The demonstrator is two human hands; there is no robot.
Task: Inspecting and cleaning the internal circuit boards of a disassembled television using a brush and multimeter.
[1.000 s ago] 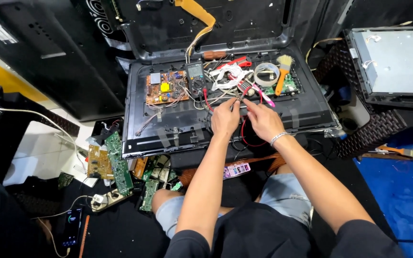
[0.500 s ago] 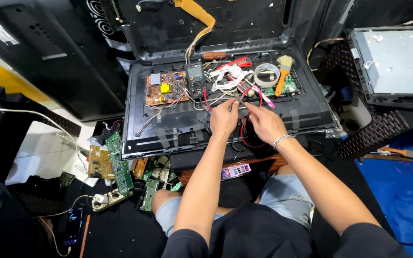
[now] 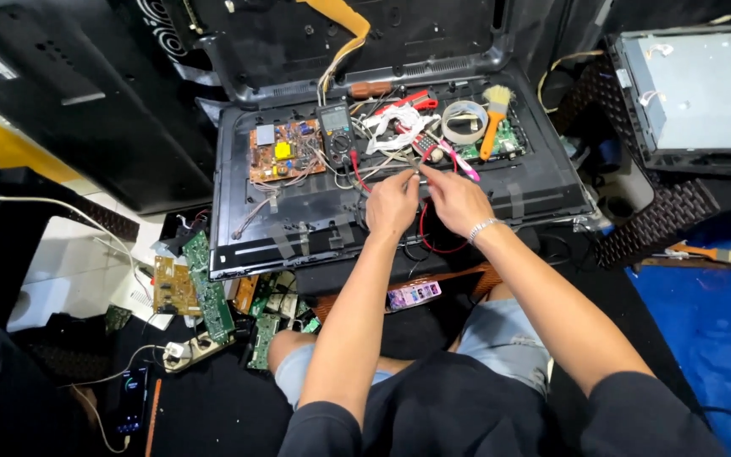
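An opened flat-screen back panel (image 3: 298, 228) lies in front of me. My left hand (image 3: 391, 205) and my right hand (image 3: 456, 200) meet over its middle, fingertips pinched together on a thin wire end. A red lead (image 3: 424, 237) loops below the hands. Just beyond the fingers sit a dark multimeter (image 3: 336, 131), an orange circuit board (image 3: 285, 151), a tangle of white wires (image 3: 395, 127), a roll of tape (image 3: 464, 121) and an orange-handled brush (image 3: 492, 123). What exactly the fingers pinch is too small to tell.
Loose green circuit boards (image 3: 200, 283) and a power strip (image 3: 192, 349) lie on the floor at the left. A black rear cover (image 3: 340, 38) leans behind the panel. Another grey panel (image 3: 695, 93) stands at the right, above a woven basket (image 3: 653, 224) and a blue mat (image 3: 704, 338).
Both hands stay together over the panel's middle; the fingertips have shifted slightly up towards the wires. Nothing else has moved.
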